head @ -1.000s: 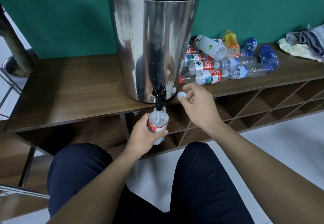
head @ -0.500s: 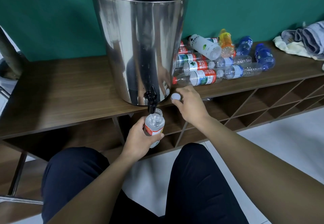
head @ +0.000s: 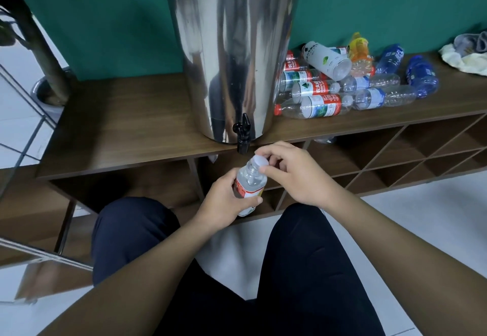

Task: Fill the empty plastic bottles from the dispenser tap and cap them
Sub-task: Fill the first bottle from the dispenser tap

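The left hand (head: 224, 201) grasps the bottle (head: 249, 183) by its body, long axis tilted up and away, just below the tap (head: 243, 135). The right hand (head: 295, 172) pinches the white cap (head: 259, 161) directly on the neck, positioned for threading. The red label's writing is unreadable. Spare bottles (head: 329, 93) on the tabletop (head: 131, 119) carry Chinese characters.

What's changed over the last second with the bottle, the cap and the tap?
The left hand has brought the small bottle down and away from the tap. The right hand has carried the white cap onto the bottle's mouth. Both grips are unchanged, and the dispenser and the pile of empty bottles lie as before.
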